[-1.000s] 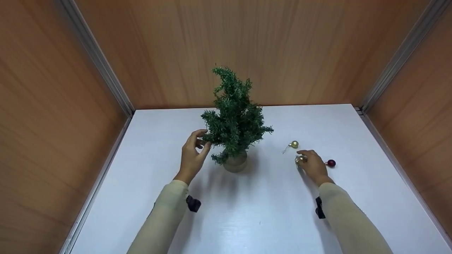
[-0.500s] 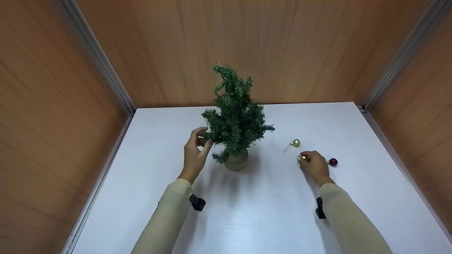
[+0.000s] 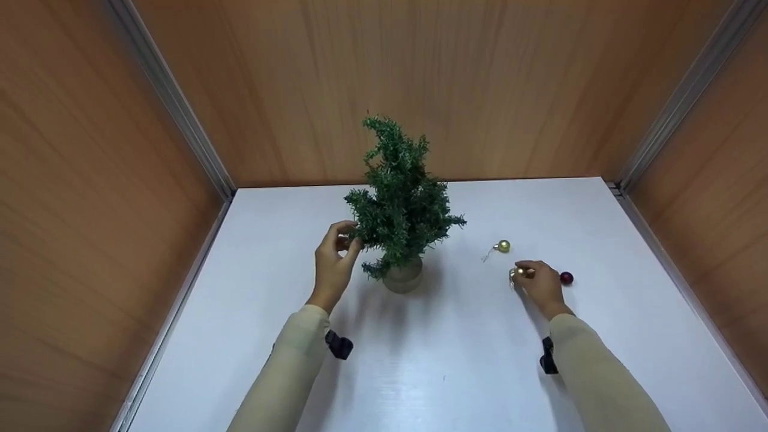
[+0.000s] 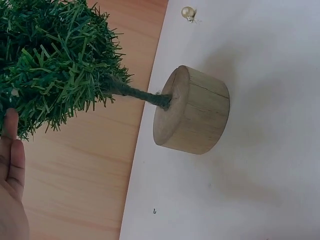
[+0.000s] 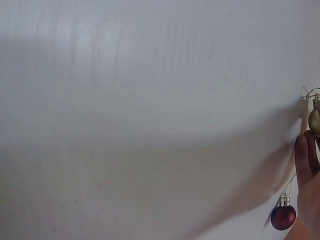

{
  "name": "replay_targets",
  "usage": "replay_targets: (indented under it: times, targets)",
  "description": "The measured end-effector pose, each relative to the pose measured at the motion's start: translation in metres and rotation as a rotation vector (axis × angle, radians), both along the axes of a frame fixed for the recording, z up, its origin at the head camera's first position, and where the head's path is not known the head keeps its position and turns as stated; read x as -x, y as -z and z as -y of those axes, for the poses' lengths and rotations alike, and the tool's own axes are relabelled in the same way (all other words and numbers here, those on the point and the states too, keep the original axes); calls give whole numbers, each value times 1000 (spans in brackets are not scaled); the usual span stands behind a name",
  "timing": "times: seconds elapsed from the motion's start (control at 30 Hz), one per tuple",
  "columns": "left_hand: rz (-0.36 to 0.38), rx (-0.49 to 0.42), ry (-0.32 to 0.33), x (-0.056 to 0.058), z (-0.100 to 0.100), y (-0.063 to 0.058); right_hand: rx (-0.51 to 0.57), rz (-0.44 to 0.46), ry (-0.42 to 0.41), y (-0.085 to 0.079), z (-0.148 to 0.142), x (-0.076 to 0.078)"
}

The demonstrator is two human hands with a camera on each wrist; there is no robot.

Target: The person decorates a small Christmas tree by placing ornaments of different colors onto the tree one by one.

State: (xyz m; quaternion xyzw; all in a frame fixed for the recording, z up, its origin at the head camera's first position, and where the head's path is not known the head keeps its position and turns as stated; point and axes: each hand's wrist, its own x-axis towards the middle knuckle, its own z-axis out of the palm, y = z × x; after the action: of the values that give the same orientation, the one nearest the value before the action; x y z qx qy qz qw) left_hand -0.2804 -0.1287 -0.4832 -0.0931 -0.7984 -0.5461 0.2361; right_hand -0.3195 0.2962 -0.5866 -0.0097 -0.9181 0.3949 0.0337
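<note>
A small artificial Christmas tree (image 3: 399, 204) stands on the white table, on a round wooden base (image 4: 200, 112). At its left side, my left hand (image 3: 333, 270) has thumb and fingers curled about the tip of a low branch, the foliage partly hiding the fingertips. Over to the right, my right hand (image 3: 544, 289) pinches a gold bauble (image 5: 314, 121) low over the table, its string loop hanging from the cap. A second gold bauble (image 3: 504, 246) lies beyond that hand. Just right of the hand lies a dark red bauble (image 5: 283, 217), its cap and string showing in the right wrist view.
Wood-grain panels (image 3: 480, 90) enclose the table (image 3: 420, 384) at the back and both sides, with grey metal strips (image 3: 180, 102) at the corners. A dark wrist device (image 3: 339, 345) shows beside the left sleeve, another (image 3: 548, 355) beside the right.
My right hand has shifted slightly right with the gold bauble, covering the red bauble's cap in the head view. The left hand stays at the branch.
</note>
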Motion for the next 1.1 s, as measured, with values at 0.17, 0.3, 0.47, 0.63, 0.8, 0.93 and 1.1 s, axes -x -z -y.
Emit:
replay_targets:
  times: [0.17, 0.3, 0.47, 0.63, 0.8, 0.93, 1.1]
  targets:
    - [11, 22, -9, -2, 3, -3, 24, 3, 22, -3, 2, -2]
    - [2, 34, -31, -1, 7, -8, 46, -34, 21, -8, 6, -3]
    - [2, 42, -21, 2, 6, -9, 86, -81, 62, -11, 8, -6]
    - [19, 33, -10, 1, 1, -4, 81, -71, 69, -9, 5, -12]
    - [1, 19, 8, 4, -4, -6, 107, -118, 98, -14, 6, -13]
    - [18, -2, 9, 2, -3, -5, 129, -128, 124, -17, 11, -14]
    - [39, -18, 1, -1, 1, -6, 152, -114, 131, -23, 18, -13]
